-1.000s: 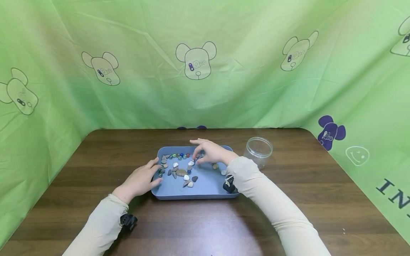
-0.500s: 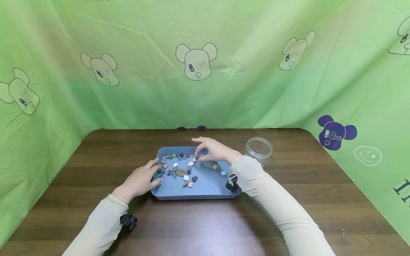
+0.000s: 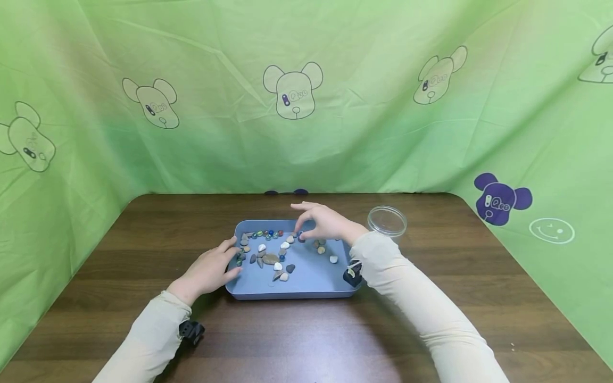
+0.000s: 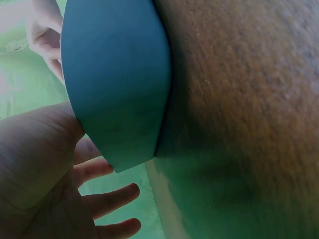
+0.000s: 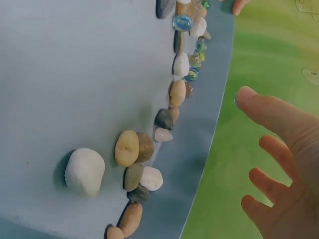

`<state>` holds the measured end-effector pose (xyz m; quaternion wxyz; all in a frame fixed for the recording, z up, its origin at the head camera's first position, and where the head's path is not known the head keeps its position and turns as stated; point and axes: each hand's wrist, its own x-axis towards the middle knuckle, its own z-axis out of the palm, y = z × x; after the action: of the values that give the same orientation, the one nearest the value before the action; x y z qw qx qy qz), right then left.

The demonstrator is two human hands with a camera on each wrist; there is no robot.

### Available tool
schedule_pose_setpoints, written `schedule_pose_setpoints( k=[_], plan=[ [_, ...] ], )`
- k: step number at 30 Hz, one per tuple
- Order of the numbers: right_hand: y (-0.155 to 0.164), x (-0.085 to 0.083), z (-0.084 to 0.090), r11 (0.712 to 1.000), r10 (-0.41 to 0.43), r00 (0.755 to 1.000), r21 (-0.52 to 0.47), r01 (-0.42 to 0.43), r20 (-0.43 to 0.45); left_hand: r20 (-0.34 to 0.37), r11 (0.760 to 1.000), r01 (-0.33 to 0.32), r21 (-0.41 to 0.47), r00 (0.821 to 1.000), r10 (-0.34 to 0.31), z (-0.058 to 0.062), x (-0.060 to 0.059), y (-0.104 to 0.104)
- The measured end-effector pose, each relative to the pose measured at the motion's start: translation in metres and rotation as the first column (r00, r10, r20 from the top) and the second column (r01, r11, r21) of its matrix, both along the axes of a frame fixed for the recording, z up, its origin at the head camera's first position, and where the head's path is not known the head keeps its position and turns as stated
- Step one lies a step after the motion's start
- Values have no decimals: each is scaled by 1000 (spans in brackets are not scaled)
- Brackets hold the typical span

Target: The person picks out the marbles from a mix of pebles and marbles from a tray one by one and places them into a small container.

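Note:
A blue tray (image 3: 306, 293) lies on the table and holds pebbles and glass marbles. My left hand (image 3: 210, 268) rests at its left rim, with the fingers spread. In the left wrist view, some fingers pass behind the wall of the tray (image 4: 114, 74). My right hand (image 3: 325, 222) is over the far right part of the tray, its thumb and forefinger bent down near a dark pebble (image 5: 163, 118). In the right wrist view nothing shows between the fingers of the right hand (image 5: 284, 164). A white pebble (image 5: 85, 172) lies apart from the row.
A clear jar (image 3: 388, 221) stands behind the right forearm, partly hidden by the sleeve. Several marbles (image 3: 271, 233) line the tray's far side, with a flat brown stone (image 3: 270, 259) nearer the middle. A green printed cloth (image 3: 297, 149) hangs behind the wooden table (image 3: 268, 340).
The right hand has shifted a little to the right over the tray's far side, uncovering a pale pebble and a dark one beside it. The left hand stays at the rim.

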<state>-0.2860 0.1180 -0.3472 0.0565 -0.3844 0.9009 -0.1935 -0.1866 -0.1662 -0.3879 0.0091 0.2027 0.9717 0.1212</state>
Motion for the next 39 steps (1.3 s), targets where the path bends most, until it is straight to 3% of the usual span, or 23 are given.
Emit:
schedule_pose_setpoints(
  k=[39],
  plan=[
    [28, 16, 19, 1000, 10, 995, -9, -11, -97, -7, 1000, -3, -3, 1000, 3, -3, 1, 1]
  ],
)
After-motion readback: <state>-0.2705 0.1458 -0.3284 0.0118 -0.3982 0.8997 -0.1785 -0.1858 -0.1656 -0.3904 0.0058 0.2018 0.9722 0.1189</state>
